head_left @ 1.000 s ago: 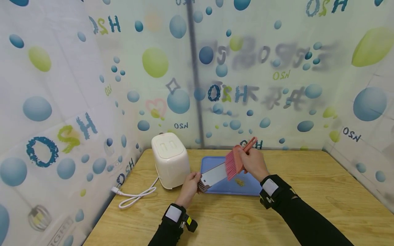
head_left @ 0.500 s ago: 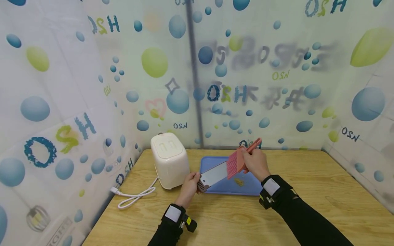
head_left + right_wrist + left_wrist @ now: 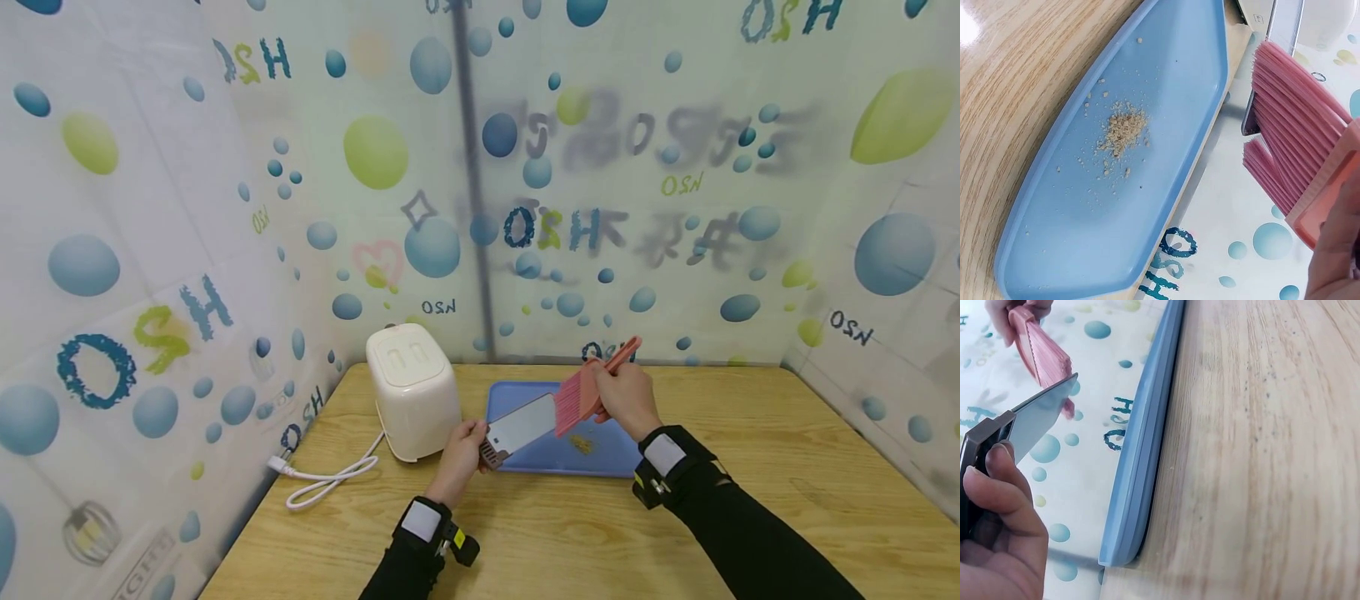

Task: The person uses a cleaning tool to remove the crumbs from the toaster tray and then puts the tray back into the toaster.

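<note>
My left hand (image 3: 461, 454) grips the dark end of a flat metal crumb tray (image 3: 521, 427), held tilted above a blue tray (image 3: 540, 458). My right hand (image 3: 626, 396) holds a pink hand brush (image 3: 577, 398), its handle pointing up and away. The bristles (image 3: 1297, 112) bend and split around the crumb tray's far end. Below them, a small heap of tan crumbs (image 3: 1124, 130) lies on the blue tray, with loose bits scattered around it. From the left wrist, the thumb and fingers (image 3: 1007, 481) show curled at the crumb tray's dark end.
A white toaster (image 3: 412, 396) stands left of the blue tray, close to my left hand. Its white cord (image 3: 330, 483) loops on the wooden table (image 3: 555, 533), with the plug near the left edge. Patterned curtains (image 3: 637, 167) enclose the back and sides.
My right hand has moved slightly right with the brush, drawing the bristles toward the crumb tray's far end. The left hand and crumb tray hold almost the same place.
</note>
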`<state>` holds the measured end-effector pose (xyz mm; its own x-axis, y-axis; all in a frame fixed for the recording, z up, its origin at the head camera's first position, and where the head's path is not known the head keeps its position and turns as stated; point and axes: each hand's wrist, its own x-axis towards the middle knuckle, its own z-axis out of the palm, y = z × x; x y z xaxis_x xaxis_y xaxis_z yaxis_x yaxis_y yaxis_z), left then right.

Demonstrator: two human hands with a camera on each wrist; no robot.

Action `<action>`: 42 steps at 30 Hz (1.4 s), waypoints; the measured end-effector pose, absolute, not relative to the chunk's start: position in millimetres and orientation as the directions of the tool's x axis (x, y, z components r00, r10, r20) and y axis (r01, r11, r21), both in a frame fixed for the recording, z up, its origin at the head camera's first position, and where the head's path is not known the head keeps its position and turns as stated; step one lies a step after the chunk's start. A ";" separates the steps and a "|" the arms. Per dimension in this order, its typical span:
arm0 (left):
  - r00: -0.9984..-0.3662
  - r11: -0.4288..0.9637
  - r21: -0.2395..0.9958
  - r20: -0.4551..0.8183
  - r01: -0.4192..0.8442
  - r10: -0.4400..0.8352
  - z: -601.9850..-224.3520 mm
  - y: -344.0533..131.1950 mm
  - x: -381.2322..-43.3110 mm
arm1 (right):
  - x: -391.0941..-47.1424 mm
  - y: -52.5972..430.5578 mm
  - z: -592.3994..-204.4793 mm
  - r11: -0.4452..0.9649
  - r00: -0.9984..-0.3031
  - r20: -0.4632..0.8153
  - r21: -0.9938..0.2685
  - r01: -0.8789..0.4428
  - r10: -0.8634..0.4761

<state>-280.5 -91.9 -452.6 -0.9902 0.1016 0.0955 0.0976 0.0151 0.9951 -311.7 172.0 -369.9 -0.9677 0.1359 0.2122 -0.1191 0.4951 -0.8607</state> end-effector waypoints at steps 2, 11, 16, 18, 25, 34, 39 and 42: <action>-0.990 0.017 0.994 0.101 0.104 0.100 -452.3 -91.9 -280.0 | -311.6 172.8 -369.6 0.500 -0.967 0.218 -0.857 -0.123 0.136; -0.993 0.029 0.995 0.089 0.091 0.075 -451.0 -90.6 -280.2 | -311.7 175.0 -370.5 0.493 -0.971 0.196 -0.864 -0.104 0.139; -0.995 0.025 0.997 0.073 0.075 0.067 -451.6 -90.4 -281.5 | -312.2 176.6 -372.3 0.497 -0.972 0.189 -0.862 -0.097 0.138; -0.995 0.030 0.997 0.075 0.077 0.068 -452.1 -90.4 -282.1 | -312.3 177.4 -373.1 0.497 -0.972 0.187 -0.863 -0.094 0.141; -0.995 0.032 0.997 0.072 0.074 0.064 -453.3 -90.5 -282.3 | -312.3 180.5 -375.0 0.516 -0.973 0.176 -0.854 -0.075 0.149; -0.996 0.035 0.997 0.068 0.070 0.056 -457.0 -90.7 -283.6 | -307.0 182.6 -375.1 0.532 -0.967 0.210 -0.841 -0.101 0.147; -0.997 0.039 0.997 0.061 0.062 0.039 -457.4 -91.3 -284.8 | -306.8 184.7 -373.0 0.536 -0.963 0.208 -0.839 -0.087 0.170; -0.997 0.042 0.997 0.062 0.064 0.041 -456.8 -91.4 -285.0 | -307.6 185.9 -369.5 0.531 -0.959 0.215 -0.843 -0.088 0.183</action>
<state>-285.0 -91.4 -456.8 -0.9972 0.0410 0.0622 0.0639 0.0421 0.9971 -307.6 185.9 -369.5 -0.9593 0.1826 0.2154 -0.0880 0.5313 -0.8426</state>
